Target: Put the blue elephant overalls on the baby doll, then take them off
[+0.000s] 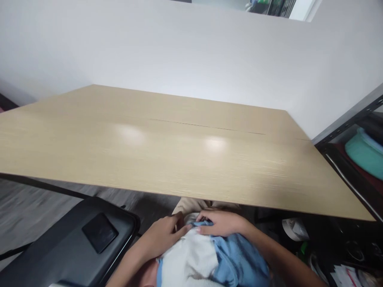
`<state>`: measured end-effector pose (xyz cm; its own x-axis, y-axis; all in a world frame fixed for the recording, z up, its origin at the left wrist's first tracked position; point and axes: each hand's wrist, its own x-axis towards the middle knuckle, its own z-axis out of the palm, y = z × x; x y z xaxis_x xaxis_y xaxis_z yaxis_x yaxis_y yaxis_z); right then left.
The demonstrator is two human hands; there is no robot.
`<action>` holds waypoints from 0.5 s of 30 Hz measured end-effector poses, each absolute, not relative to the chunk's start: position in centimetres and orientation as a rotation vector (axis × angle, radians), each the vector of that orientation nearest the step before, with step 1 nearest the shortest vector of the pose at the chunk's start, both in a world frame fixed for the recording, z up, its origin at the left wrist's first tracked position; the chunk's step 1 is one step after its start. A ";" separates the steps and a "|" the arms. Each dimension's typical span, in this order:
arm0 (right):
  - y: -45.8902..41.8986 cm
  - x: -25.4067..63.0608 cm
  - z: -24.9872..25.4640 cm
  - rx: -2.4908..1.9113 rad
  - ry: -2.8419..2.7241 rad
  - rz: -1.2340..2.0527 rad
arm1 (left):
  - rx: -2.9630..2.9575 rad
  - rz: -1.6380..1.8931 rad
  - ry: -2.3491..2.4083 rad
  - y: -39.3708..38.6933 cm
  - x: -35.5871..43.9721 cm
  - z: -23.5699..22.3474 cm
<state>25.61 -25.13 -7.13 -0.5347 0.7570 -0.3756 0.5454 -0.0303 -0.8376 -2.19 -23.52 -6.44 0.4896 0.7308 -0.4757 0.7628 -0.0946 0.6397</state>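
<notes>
Both of my hands are low in the view, below the near edge of a light wooden table (pixel 167 151). My left hand (pixel 163 235) and my right hand (pixel 221 222) meet over a bundle of cloth on my lap: a white towel (pixel 191 259) and a blue towel (pixel 239 259). The fingers of both hands are curled and pinch the top edge of the cloth where the blue and white parts meet. My forearms run down to the bottom of the view.
A black chair seat (pixel 74 247) stands to my left. A dark metal shelf (pixel 353 159) on the right holds a teal container (pixel 365 153). Papers and small items (pixel 344 271) lie on the floor at lower right. A white wall rises behind the table.
</notes>
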 end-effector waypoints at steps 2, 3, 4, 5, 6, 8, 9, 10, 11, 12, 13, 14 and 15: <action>-23.5 23.7 -8.6 -1.444 -2.049 1.616 | 1.857 -0.186 1.331 -23.4 -2.0 -6.2; -22.8 22.8 -9.5 -1.467 -2.034 1.621 | 1.873 -0.237 1.369 -23.5 -1.9 -6.1; -22.2 22.0 -10.3 -1.493 -2.012 1.630 | 1.888 -0.266 1.403 -23.6 -1.8 -6.0; -21.7 21.3 -11.2 -1.514 -1.988 1.645 | 1.900 -0.276 1.424 -23.7 -1.7 -5.9; -21.3 20.8 -11.9 -1.536 -1.963 1.658 | 1.908 -0.275 1.437 -23.9 -1.6 -5.8; -20.6 20.1 -13.2 -1.581 -1.916 1.682 | 1.917 -0.246 1.438 -24.3 -1.3 -5.7; -20.3 19.9 -13.7 -1.604 -1.895 1.690 | 1.916 -0.227 1.426 -24.6 -1.2 -5.7; -20.0 19.9 -14.2 -1.629 -1.873 1.691 | 1.915 -0.207 1.408 -24.8 -1.1 -5.5; -19.8 19.9 -14.7 -1.653 -1.854 1.690 | 1.911 -0.190 1.379 -25.1 -1.1 -5.3; -19.6 20.0 -15.1 -1.672 -1.838 1.689 | 1.905 -0.173 1.342 -25.3 -1.1 -5.0; -19.4 20.1 -15.5 -1.684 -1.825 1.688 | 1.895 -0.159 1.301 -25.5 -1.2 -4.7; -19.3 20.4 -15.9 -1.684 -1.815 1.691 | 1.883 -0.147 1.264 -25.6 -1.4 -4.4; -19.3 20.7 -16.3 -1.678 -1.808 1.696 | 1.870 -0.134 1.235 -25.7 -1.6 -4.0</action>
<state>20.69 -19.29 -16.25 -0.3638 0.7571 -0.5427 0.5898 -0.2637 -0.7633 -1.59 -25.71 -4.04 0.5030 0.6976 -0.5103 0.7907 -0.1330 0.5976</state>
